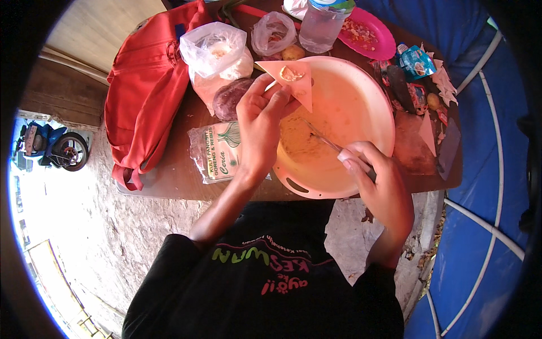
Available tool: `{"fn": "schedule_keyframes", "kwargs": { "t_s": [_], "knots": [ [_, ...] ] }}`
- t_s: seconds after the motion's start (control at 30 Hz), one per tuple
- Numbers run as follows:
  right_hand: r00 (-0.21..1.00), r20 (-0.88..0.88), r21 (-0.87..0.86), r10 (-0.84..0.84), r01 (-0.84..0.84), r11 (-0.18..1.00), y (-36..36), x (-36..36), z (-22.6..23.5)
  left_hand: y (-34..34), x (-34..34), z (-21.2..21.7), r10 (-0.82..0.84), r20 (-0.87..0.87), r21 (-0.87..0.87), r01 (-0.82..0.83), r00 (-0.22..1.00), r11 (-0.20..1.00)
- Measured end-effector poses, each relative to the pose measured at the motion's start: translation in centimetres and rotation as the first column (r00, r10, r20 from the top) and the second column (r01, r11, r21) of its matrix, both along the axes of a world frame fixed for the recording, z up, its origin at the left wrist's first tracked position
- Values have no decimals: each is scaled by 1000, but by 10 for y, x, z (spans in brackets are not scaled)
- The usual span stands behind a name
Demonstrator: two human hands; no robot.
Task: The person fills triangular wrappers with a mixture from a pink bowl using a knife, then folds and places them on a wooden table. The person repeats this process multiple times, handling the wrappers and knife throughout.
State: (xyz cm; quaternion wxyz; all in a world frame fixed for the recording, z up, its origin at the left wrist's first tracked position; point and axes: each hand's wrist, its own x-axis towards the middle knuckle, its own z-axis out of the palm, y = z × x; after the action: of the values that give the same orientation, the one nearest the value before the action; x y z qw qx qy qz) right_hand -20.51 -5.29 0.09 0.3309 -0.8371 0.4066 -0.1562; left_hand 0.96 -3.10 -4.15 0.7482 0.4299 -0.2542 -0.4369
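My left hand (262,124) pinches a thin, pale triangular dough wrapper (305,93), raised over the left side of a wide, pale basin (385,121). A small dab of pale filling (292,73) lies on the wrapper near its top edge. In the basin, a yellowish-brown mixture (299,144) is spread mostly on the left. My right hand (381,183) is closed round the handle of a slim metal utensil (326,141), which slants down to the left over this mixture. Its tip is too indistinct to tell a spoon from a knife.
Left of the basin lie a flat plastic packet (217,152), a purple lump (231,99), a bag of white powder (220,62) and a red bag (152,85). A water bottle (323,28) and pink plate (367,34) stand behind. Wrapper scraps (427,135) lie right.
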Motion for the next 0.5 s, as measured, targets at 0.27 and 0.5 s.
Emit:
{"fn": "schedule_keyframes", "kwargs": {
  "t_s": [0.27, 0.5],
  "knots": [
    [986, -99, 205, 133, -111, 972, -24, 27, -17, 4, -1, -2, 87, 13, -72, -86, 996, 994],
    [982, -46, 227, 181, -166, 960, -27, 30, -28, 5, -2, -4, 98, 9, -68, -97, 995, 993]
  ]
}}
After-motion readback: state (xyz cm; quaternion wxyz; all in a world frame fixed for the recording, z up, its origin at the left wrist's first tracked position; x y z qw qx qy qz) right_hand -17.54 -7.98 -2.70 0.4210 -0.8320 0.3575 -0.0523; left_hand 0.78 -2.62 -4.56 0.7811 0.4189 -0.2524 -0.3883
